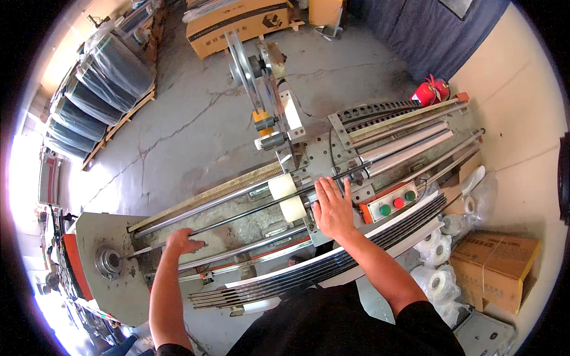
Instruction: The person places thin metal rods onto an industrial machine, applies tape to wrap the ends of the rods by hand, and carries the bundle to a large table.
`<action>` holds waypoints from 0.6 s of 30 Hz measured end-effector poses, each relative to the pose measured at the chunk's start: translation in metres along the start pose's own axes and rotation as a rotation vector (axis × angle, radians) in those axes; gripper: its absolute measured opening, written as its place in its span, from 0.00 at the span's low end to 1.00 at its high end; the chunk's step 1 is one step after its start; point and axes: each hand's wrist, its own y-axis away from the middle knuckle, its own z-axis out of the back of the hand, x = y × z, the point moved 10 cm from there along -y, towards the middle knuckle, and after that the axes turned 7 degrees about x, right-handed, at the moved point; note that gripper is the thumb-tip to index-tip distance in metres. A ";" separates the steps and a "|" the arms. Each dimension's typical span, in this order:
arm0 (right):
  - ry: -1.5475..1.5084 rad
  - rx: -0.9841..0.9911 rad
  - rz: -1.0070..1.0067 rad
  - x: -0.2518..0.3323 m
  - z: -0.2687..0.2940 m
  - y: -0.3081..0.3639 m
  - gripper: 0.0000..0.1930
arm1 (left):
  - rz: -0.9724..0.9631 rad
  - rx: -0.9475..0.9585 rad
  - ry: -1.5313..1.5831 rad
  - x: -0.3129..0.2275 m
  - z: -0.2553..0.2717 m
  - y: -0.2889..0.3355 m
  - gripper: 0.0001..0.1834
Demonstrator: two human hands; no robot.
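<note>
A long thin black rod point(237, 215) lies lengthwise over the bench machine, its left end reaching the round metal chuck point(109, 262) on the grey housing. Toward that end, my left hand point(183, 242) is closed around the rod, thumb pointing right. My right hand point(333, 207) lies flat with fingers stretched over the rod, just right of the white roller point(287, 197). Its palm is near a metal plate, left of the control box point(392, 202) with two green buttons and a red one. Several similar black rods point(332, 261) rest side by side on a white tray close to my body.
Behind the machine stands an upright wheel assembly point(248, 68). Large dark wrapped rolls point(98, 89) sit on pallets at far left, and a cardboard box point(240, 26) is at the back. Right are red fire extinguishers point(428, 92), plastic-wrapped white rolls point(436, 249) and another carton point(496, 264).
</note>
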 end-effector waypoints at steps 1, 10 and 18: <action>0.007 -0.001 -0.002 -0.001 -0.001 0.000 0.30 | -0.013 0.059 0.010 -0.033 0.008 0.001 0.42; 0.045 0.011 0.004 0.000 -0.009 0.000 0.30 | -0.340 -0.143 0.052 -0.266 0.047 0.018 0.48; 0.061 0.035 0.032 0.006 -0.008 0.000 0.30 | -0.498 -0.240 0.029 -0.326 0.059 0.039 0.47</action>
